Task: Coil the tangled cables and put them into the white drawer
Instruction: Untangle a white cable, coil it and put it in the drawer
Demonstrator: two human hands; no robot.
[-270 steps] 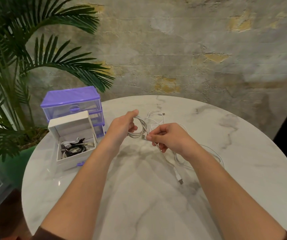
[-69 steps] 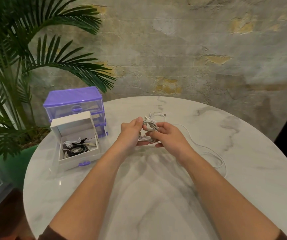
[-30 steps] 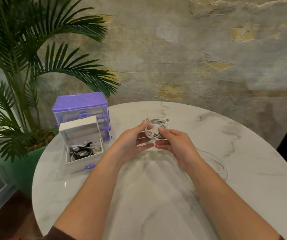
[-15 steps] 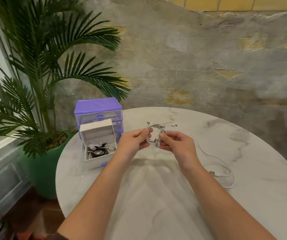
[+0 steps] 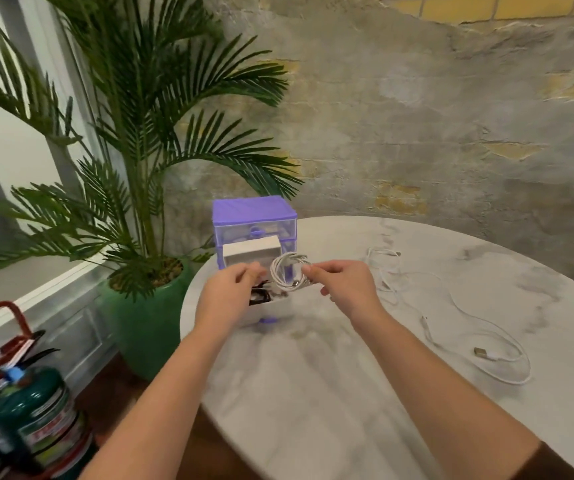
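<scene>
Two hands are holding a coiled white cable (image 5: 288, 274) over the white drawer (image 5: 267, 311) on a round marble table (image 5: 330, 393).
The right hand (image 5: 346, 285) is pinching the coil; the left hand (image 5: 227, 296) is sitting beside it, fingers curled, its grip unclear. A loose white cable (image 5: 465, 317) is lying right of it. A purple drawer unit (image 5: 254, 220), a potted palm (image 5: 140, 161), a plastered wall (image 5: 434, 116) and a green extinguisher (image 5: 29, 420) are standing around.

Round white marble table (image 5: 313, 393). Purple drawer unit (image 5: 254, 220) at its far left edge. White drawer (image 5: 261, 311) directly in front of that unit, touching tabletop. Loose white cables (image 5: 469, 317) lie well right of unit, uncoiled.
</scene>
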